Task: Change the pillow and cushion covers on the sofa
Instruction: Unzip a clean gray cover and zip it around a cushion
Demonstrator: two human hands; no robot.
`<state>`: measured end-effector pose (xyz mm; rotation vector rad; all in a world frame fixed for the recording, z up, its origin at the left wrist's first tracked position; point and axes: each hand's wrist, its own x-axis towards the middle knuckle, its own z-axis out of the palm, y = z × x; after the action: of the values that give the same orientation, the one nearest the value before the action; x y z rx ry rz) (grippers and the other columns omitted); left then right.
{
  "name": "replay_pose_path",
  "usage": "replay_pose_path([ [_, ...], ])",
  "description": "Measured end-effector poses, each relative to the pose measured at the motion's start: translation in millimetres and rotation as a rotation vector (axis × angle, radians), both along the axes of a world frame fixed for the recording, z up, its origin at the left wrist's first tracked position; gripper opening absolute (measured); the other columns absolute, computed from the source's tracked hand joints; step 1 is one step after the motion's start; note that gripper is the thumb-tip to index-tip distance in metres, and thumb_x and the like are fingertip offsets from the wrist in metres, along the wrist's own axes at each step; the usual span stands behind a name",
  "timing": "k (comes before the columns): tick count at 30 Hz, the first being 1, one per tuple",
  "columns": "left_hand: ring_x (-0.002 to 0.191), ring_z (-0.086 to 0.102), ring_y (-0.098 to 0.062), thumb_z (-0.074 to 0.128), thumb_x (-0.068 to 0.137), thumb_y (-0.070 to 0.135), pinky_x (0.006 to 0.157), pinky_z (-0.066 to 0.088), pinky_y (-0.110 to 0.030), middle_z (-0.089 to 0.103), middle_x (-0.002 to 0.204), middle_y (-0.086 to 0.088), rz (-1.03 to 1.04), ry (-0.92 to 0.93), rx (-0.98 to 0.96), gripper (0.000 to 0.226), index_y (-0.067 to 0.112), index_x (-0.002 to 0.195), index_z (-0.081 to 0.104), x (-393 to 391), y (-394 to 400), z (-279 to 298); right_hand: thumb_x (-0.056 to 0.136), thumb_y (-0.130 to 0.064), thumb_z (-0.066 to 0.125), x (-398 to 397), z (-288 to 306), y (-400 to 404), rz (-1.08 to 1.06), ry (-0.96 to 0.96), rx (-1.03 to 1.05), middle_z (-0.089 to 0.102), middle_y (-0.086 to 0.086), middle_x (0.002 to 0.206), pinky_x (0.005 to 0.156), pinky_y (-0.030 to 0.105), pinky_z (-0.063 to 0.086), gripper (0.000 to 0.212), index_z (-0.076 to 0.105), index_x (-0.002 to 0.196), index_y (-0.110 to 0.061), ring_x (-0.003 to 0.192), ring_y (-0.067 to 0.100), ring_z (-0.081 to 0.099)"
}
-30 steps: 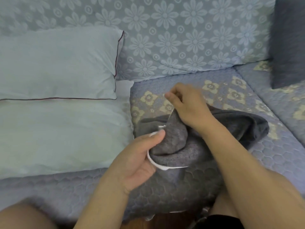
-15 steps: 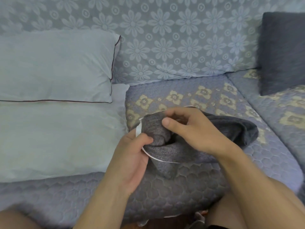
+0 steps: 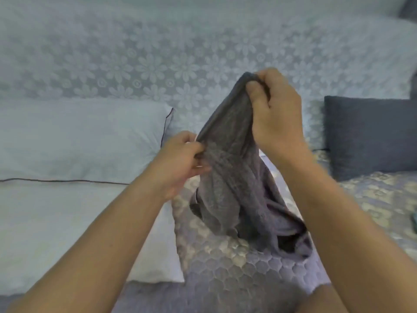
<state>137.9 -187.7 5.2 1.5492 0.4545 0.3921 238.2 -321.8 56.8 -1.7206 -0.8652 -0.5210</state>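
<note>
Both hands, left hand (image 3: 180, 161) and right hand (image 3: 274, 109), grasp a grey cushion cover (image 3: 234, 184) above a quilted sofa seat (image 3: 225, 267) beside white pillows (image 3: 79, 141).

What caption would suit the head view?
Both hands, left and right, hold a grey cushion cover up above the sofa.

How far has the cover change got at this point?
Done: nothing clearly; the dark cushion at the right looks covered. In hand: the left hand and right hand grip an empty grey cover, lifted above the sofa seat. Left: filling it; the two pale pillows look untouched.
</note>
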Motion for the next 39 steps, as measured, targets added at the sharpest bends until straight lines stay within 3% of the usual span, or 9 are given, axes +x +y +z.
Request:
replay_pose_path([
  [2, 0.071, 0.063, -0.020, 0.046, 0.101, 0.001, 0.075, 0.052, -0.036, 0.066, 0.075, -0.004, -0.065, -0.121, -0.081, 0.027, 0.016, 0.079, 0.055, 13, 11, 58, 0.104, -0.020, 0.045, 22, 50, 3, -0.117, -0.036, 0.016, 0.048, -0.017, 0.075, 0.061, 0.020, 0.031, 0.014, 0.056, 0.097, -0.016, 0.066, -0.007, 0.047],
  [8, 0.065, 0.053, -0.018, 0.049, 0.099, 0.005, 0.062, 0.042, -0.028, 0.056, 0.070, -0.002, 0.084, -0.247, 0.345, 0.029, 0.018, 0.075, 0.057, 51, 34, 199, 0.103, -0.020, 0.041, 57, 167, 1, -0.264, 0.030, -0.046, 0.043, -0.004, 0.073, 0.046, 0.022, 0.031, 0.018, 0.050, 0.089, -0.011, 0.063, 0.010, 0.039],
  [12, 0.077, 0.068, -0.017, 0.063, 0.098, 0.041, 0.073, 0.054, -0.026, 0.073, 0.080, -0.001, -0.116, -0.029, 0.755, 0.035, 0.013, 0.079, 0.071, 59, 43, 210, 0.099, -0.014, 0.052, 59, 175, -38, -0.033, 0.486, 0.149, 0.048, 0.002, 0.062, 0.040, 0.016, 0.041, 0.026, 0.051, 0.074, -0.017, 0.047, 0.014, 0.046],
  [16, 0.104, 0.061, -0.028, 0.061, 0.095, 0.053, 0.081, 0.045, -0.035, 0.067, 0.114, -0.008, 0.024, 0.198, 1.274, 0.038, 0.018, 0.111, 0.066, 83, 67, 139, 0.095, -0.016, 0.063, 85, 80, -99, 0.031, 0.948, 0.025, 0.066, 0.008, 0.074, 0.053, 0.027, 0.056, 0.012, 0.067, 0.096, -0.005, 0.063, 0.019, 0.062],
  [19, 0.118, 0.050, -0.032, 0.062, 0.096, 0.042, 0.092, 0.046, -0.043, 0.051, 0.133, -0.011, -0.001, 0.219, 1.494, 0.054, 0.024, 0.145, 0.046, 81, 58, 16, 0.095, 0.001, 0.055, 86, -44, -140, -0.345, 1.095, 0.033, 0.060, 0.013, 0.066, 0.040, 0.022, 0.047, 0.012, 0.060, 0.085, -0.005, 0.051, 0.020, 0.058],
  [22, 0.124, 0.049, -0.030, 0.061, 0.096, 0.043, 0.097, 0.049, -0.046, 0.048, 0.137, -0.005, -0.347, 0.327, 1.374, 0.050, 0.028, 0.142, 0.050, 40, 35, -112, 0.097, 0.005, 0.047, 63, -159, -175, -0.580, 1.199, -0.047, 0.055, 0.018, 0.113, 0.044, 0.036, 0.053, 0.023, 0.055, 0.113, -0.009, 0.078, 0.031, 0.056],
  [25, 0.104, 0.062, -0.027, 0.069, 0.094, 0.033, 0.086, 0.053, -0.041, 0.063, 0.115, 0.000, -0.390, 0.382, 1.412, 0.020, 0.025, 0.112, 0.071, -16, 44, -201, 0.095, 0.009, 0.036, 45, -212, -195, -0.647, 1.213, -0.080, 0.056, 0.024, 0.110, 0.052, 0.039, 0.052, 0.030, 0.058, 0.108, -0.007, 0.070, 0.033, 0.052],
  [32, 0.098, 0.062, -0.036, 0.069, 0.091, 0.015, 0.067, 0.056, -0.042, 0.059, 0.124, -0.014, -0.046, 0.256, 1.413, 0.037, 0.015, 0.127, 0.064, -7, 92, -181, 0.097, 0.003, 0.040, 46, -233, -172, -0.685, 1.159, 0.050, 0.060, 0.021, 0.100, 0.078, 0.060, 0.058, 0.020, 0.057, 0.097, -0.007, 0.076, 0.032, 0.055],
  [39, 0.139, 0.041, -0.032, 0.049, 0.101, 0.018, 0.106, 0.039, -0.045, 0.042, 0.156, -0.005, -0.621, 0.480, 1.563, 0.048, 0.028, 0.148, 0.048, 72, 83, -165, 0.103, -0.008, 0.035, 32, -216, -188, -0.526, 1.341, 0.141, 0.062, 0.014, 0.092, 0.049, 0.030, 0.059, 0.032, 0.065, 0.093, -0.013, 0.068, 0.030, 0.062],
])
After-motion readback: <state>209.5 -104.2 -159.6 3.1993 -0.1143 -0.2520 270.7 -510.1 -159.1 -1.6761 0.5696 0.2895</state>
